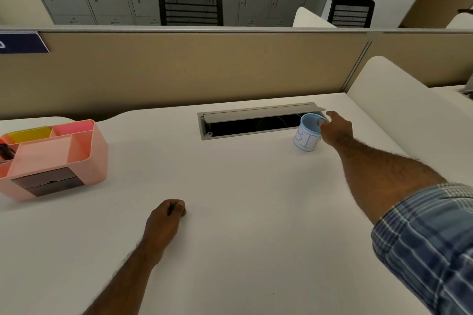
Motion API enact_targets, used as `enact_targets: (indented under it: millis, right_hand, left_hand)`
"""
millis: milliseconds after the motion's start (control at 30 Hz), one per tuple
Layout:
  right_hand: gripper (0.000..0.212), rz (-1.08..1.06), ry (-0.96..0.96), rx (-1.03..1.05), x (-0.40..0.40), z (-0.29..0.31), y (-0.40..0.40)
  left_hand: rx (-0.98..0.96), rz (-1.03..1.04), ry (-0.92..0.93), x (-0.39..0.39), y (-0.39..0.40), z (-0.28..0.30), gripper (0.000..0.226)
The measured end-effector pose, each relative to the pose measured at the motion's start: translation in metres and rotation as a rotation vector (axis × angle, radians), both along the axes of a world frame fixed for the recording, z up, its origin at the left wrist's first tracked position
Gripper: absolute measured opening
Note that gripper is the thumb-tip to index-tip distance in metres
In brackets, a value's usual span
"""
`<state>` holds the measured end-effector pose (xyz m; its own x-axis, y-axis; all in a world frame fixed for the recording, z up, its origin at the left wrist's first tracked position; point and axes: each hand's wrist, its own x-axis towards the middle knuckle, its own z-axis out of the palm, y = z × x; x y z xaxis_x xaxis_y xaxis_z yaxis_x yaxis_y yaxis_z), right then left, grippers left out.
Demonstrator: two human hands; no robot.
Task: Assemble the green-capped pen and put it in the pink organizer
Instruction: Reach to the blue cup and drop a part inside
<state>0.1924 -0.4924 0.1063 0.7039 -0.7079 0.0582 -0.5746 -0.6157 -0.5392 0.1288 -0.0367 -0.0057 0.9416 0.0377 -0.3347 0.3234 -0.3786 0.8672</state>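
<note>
My left hand (166, 217) rests on the white desk near the front, its fingers curled around a small green item (183, 210), most likely the pen's green cap; most of it is hidden. My right hand (336, 129) reaches far to the back right, with fingertips inside the rim of a light blue cup (307, 133) that bears a handwritten paper label. Whether those fingers grip anything inside cannot be seen. The pink organizer (97, 153) stands at the left edge with several compartments, yellow and pink notes at its back and a dark object in a left slot.
An open cable tray (256, 123) with a raised grey lid is set into the desk just left of the cup. A beige partition (204, 69) runs along the desk's far edge. A white divider (399, 100) bounds the right side.
</note>
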Motion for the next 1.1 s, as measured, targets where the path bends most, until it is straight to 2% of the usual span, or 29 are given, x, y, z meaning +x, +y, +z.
enact_targets:
  millis: [100, 267, 667, 767, 833, 933, 1100]
  right_hand:
    - [0.055, 0.004, 0.035, 0.007, -0.001, 0.004, 0.001]
    - [0.035, 0.076, 0.122, -0.100, 0.000, 0.014, 0.004]
    - [0.040, 0.000, 0.137, -0.098, 0.001, 0.023, 0.011]
    - [0.045, -0.109, 0.064, -0.013, 0.002, 0.023, 0.010]
    - [0.042, -0.142, -0.031, 0.036, 0.004, 0.023, 0.012]
    - [0.042, -0.177, -0.259, 0.241, 0.007, 0.026, 0.023]
    - [0.022, -0.107, -0.582, 0.924, 0.012, 0.030, 0.060]
  left_hand:
    - [0.003, 0.002, 0.007, -0.001, 0.000, 0.001, 0.014]
    - [-0.008, 0.003, 0.020, -0.002, 0.000, 0.002, 0.014]
    - [-0.001, 0.003, 0.015, -0.002, 0.000, 0.002, 0.015]
    - [-0.018, 0.004, 0.012, -0.003, 0.001, 0.002, 0.014]
    - [-0.050, 0.002, 0.005, -0.004, 0.002, 0.002, 0.015]
    - [-0.125, 0.007, -0.005, -0.006, 0.003, 0.002, 0.018]
    - [-0.234, 0.045, -0.001, -0.009, 0.004, 0.007, 0.020]
